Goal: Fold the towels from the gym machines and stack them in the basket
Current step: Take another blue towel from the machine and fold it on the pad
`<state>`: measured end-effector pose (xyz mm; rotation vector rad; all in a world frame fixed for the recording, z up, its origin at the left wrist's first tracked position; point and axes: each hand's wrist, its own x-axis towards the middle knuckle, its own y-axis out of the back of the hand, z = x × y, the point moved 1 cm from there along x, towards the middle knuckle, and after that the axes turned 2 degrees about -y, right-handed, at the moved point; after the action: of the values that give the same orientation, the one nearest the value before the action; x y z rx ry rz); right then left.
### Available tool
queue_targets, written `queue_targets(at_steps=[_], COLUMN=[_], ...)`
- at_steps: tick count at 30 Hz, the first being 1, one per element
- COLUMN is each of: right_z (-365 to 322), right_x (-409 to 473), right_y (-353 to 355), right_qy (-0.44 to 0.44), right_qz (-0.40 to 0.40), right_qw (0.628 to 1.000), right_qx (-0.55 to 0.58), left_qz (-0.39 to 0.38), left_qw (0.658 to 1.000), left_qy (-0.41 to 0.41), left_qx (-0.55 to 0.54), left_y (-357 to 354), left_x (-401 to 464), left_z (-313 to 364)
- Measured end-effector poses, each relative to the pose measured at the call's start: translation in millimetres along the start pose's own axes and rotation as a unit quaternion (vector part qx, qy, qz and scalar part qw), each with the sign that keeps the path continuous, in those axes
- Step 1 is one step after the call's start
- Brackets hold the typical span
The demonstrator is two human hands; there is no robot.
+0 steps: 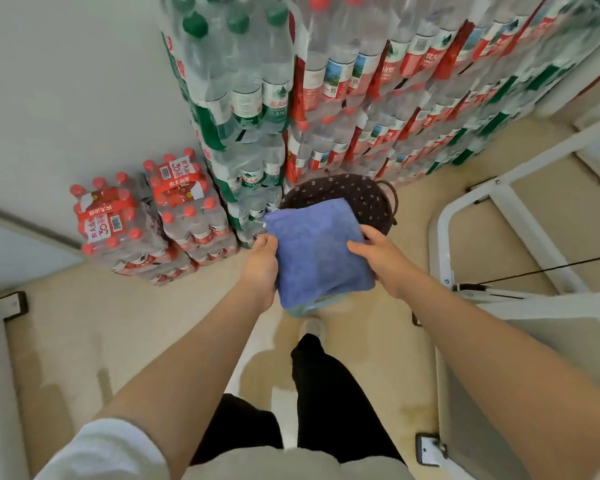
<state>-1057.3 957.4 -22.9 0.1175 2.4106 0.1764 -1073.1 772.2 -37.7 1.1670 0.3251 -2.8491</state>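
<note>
A folded blue towel (314, 252) is held flat in the air between both hands. My left hand (261, 268) grips its left edge and my right hand (383, 259) grips its right edge. A strip of lighter teal cloth (314, 304) peeks out beneath the towel's near edge. Just beyond the towel, a dark brown woven basket (359, 195) with a looped handle stands on the floor; the towel hides its near half and its inside.
Tall stacks of shrink-wrapped water bottles (326, 91) rise right behind the basket, with lower red-capped packs (146, 220) to the left. A white gym machine frame (506, 209) and black cable stand on the right. My legs and beige floor (361, 341) are below.
</note>
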Motion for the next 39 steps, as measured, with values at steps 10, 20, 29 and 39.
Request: queue_targets(at_steps=[10,20,29,39], right_z=[52,82,95,39], right_x=[207,267,266,214], right_y=[38,40,30,51], right_qy=[-0.048,-0.004,0.213,0.135], right_qz=[0.047,0.103,-0.092,-0.147], right_qw=[0.990,0.925,0.718,0.699], right_qx=[-0.123,-0.364,-0.656,-0.687], left_qz=[0.049,0.168,-0.148,-0.132], left_qw=[0.991,0.912,0.533,0.555], left_qy=[0.064,-0.061,-0.263,-0.163], left_qx=[0.103,0.368,0.790,0.805], left_y=[-71,-73,-67,-56], left_x=[196,247,252,197], left_z=[-48,-76,-97,-55])
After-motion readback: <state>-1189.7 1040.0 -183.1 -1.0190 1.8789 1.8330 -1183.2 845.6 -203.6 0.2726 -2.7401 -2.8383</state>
